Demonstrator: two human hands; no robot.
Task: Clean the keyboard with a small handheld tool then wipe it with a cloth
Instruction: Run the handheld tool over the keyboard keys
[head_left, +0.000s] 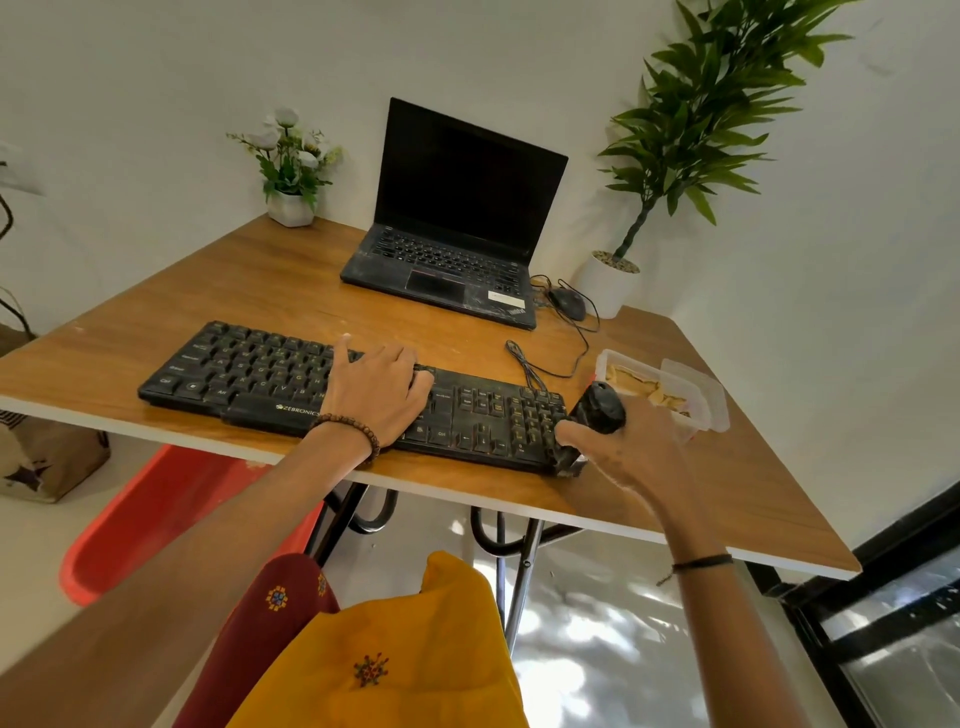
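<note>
Rightward, clear tub of yellowish material, right hand holding tool

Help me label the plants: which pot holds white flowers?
The small pot at the table's far left corner; the larger pot right of the laptop holds only green leaves.

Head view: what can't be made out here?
Working end of the handheld tool, head view: covered by the right hand gripping it.
Some keys of the keyboard, head view: under the left hand.
Contents of the clear container, head view: too blurred to identify.
</note>
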